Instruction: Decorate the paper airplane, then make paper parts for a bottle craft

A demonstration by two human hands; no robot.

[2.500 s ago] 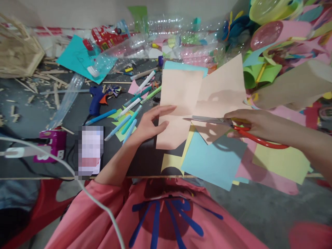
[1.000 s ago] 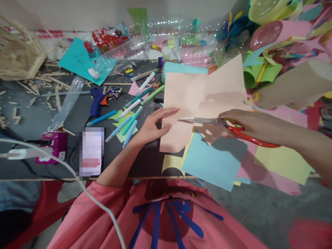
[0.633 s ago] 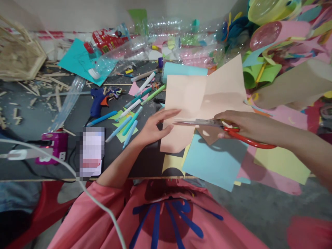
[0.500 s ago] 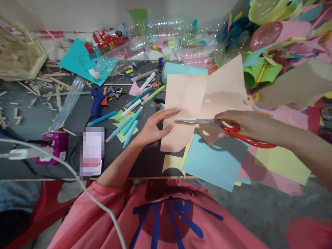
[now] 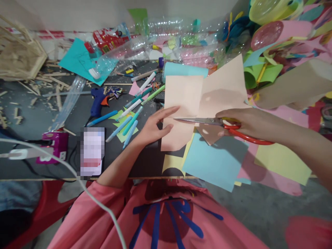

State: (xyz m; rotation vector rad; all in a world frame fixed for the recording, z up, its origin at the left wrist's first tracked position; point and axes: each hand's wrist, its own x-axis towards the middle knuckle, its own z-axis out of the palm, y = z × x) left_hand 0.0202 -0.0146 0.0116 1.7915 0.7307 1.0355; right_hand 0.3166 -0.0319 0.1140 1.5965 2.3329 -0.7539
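Note:
My right hand (image 5: 233, 121) grips a pair of scissors (image 5: 230, 127) with red handles. Their blades look closed together and point left across a pale peach sheet of paper (image 5: 183, 93). More of the peach paper (image 5: 223, 90) spreads to the right, angled up behind the blades. At the sheet's left edge lies my left hand (image 5: 158, 127), thumb and index finger spread apart and resting on the paper close to the scissor tips. Below the peach paper are a light blue sheet (image 5: 215, 162) and a yellow cut piece (image 5: 172, 164).
Several markers (image 5: 127, 121) lie left of the paper. Beyond them are a blue glue gun (image 5: 97, 100), a phone (image 5: 92, 152) and a purple power adapter (image 5: 55, 147). Clear plastic bottles (image 5: 124, 52) line the back. Wood scraps (image 5: 38, 88) cover the far left; coloured paper piles up right.
The peach paper's left panel has shifted slightly left, its top edge a little lower. The scissors have risen very slightly. My left hand stays nearly still.

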